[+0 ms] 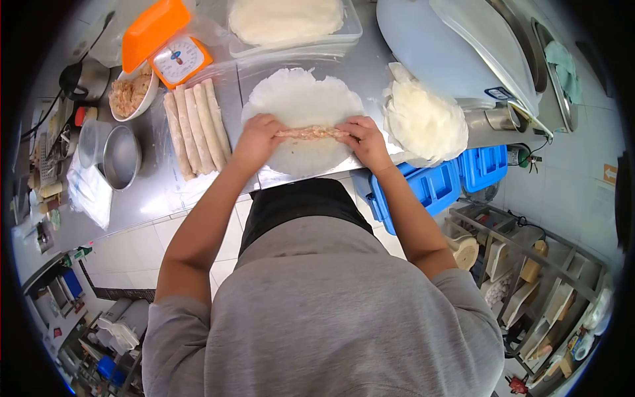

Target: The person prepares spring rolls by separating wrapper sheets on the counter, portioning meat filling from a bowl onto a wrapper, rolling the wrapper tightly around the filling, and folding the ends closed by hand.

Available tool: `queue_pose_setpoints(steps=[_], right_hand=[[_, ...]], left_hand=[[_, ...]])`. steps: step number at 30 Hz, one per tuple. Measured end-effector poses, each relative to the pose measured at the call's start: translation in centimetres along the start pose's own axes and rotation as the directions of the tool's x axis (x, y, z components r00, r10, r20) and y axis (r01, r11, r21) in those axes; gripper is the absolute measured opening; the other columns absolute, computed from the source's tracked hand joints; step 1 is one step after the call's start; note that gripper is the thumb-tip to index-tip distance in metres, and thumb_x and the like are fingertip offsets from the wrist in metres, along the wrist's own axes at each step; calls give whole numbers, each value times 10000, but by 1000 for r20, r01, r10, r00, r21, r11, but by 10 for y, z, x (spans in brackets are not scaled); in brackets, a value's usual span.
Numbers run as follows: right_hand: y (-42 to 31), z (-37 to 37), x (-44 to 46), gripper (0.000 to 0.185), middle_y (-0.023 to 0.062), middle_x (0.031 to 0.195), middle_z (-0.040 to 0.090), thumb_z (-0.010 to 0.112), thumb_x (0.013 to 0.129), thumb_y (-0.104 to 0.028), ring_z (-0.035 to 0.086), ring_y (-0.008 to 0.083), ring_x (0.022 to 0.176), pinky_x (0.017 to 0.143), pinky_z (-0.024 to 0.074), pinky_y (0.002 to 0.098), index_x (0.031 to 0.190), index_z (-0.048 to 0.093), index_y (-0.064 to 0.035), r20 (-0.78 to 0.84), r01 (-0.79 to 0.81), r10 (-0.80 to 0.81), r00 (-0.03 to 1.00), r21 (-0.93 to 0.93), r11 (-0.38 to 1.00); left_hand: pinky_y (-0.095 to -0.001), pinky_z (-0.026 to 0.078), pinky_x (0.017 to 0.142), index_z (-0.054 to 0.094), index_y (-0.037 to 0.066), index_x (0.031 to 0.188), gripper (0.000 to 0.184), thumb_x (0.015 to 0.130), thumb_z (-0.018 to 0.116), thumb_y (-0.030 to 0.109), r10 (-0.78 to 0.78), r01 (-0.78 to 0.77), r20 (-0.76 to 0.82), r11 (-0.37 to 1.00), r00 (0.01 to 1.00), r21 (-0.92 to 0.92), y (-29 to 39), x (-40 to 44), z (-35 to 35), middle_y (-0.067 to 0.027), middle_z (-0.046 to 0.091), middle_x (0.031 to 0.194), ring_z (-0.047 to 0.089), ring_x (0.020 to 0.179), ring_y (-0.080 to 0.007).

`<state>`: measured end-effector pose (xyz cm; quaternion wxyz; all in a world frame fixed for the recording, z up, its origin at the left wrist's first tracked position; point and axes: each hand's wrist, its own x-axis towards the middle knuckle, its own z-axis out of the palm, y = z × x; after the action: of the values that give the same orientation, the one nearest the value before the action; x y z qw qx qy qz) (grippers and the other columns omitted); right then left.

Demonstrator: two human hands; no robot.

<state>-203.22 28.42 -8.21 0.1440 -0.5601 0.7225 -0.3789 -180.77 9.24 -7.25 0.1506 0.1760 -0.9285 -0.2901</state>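
Observation:
A thin, round white wrapper (301, 92) lies flat on the steel table in front of me. Across its middle runs a log of pinkish minced filling (311, 133). My left hand (260, 137) is closed at the left end of this filling, its fingertips pressed on it. At the opposite end my right hand (366, 140) pinches the filling between bent fingers and thumb. Left of the wrapper, several finished pale rolls (196, 129) lie side by side on plastic. A ragged stack of wrappers (423, 118) rests close to my right hand.
An orange kitchen scale (177, 58) stands behind the rolls, beside a white bowl of filling (135, 96). A metal bowl (122, 157) sits farther left. At the back is a clear tub (288, 45) of white sheets. Blue lidded bins (430, 188) stand below the table's right edge.

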Motion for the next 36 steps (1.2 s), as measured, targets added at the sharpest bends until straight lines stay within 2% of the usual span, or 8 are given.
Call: queue_pose_setpoints(steps=[5,8,13,25,27,30,33,36], right_hand=[[9,-12,-6,417,117,1157,602,741,738,-34,590,265,993,798,512,334,1144,668,-96,35,-66,62,997,125,990],[-13,-30,-6,489,126,1187,596,736,718,4,591,273,1007,803,516,336,1188,644,-98,146,-272,243,959,226,936],[-37,-37,-20,373,104,1073,599,731,661,-30,570,297,978,864,472,381,1028,673,-63,180,228,-206,962,-112,967],[-32,-16,-25,252,77,974,637,715,737,-65,593,289,938,828,488,388,988,697,-72,192,194,-166,967,-140,971],[-30,-8,-24,202,93,931,644,705,778,-92,599,300,908,822,488,388,976,693,-59,86,137,-129,988,-91,986],[-29,-8,-13,127,115,863,640,675,832,-119,594,323,852,795,472,407,931,672,-40,-69,36,-40,997,-57,998],[-34,-1,7,113,131,845,633,654,856,-136,586,342,834,770,453,424,873,646,-24,-183,-56,47,982,-44,997],[-27,12,29,117,124,851,636,633,872,-148,585,336,834,754,424,434,847,622,-34,-292,-81,59,955,-65,995]], left_hand=[[-383,470,900,690,52,1004,285,726,737,92,-126,127,39,991,991,-35,-10,-17,-33,-115,647,985,581,989,-317],[-379,475,915,692,56,1033,300,738,726,98,-120,121,59,993,991,-11,-18,-21,-35,-107,660,1023,584,1017,-303],[-377,499,882,697,56,1034,283,758,707,120,60,-54,-73,996,996,77,-20,-24,-20,-104,683,1028,608,984,-298],[-369,473,936,712,57,1012,217,824,686,163,56,-56,14,998,998,5,-8,-15,-14,-72,700,1042,616,999,-279],[-374,468,944,681,69,1119,324,818,702,187,66,-67,58,998,996,4,-12,-11,-13,-76,687,1103,616,1009,-277],[-383,454,970,571,107,1298,546,794,736,236,-288,292,69,880,955,-374,0,-16,-27,-77,644,1218,618,1028,-264],[-365,451,975,465,130,1402,675,805,740,286,-171,207,135,922,976,-328,0,-23,-40,-102,613,1264,612,1043,-237],[-376,486,885,555,75,1298,567,799,752,261,-80,79,5,974,997,-212,2,-24,-34,-183,650,1127,632,997,-321]])
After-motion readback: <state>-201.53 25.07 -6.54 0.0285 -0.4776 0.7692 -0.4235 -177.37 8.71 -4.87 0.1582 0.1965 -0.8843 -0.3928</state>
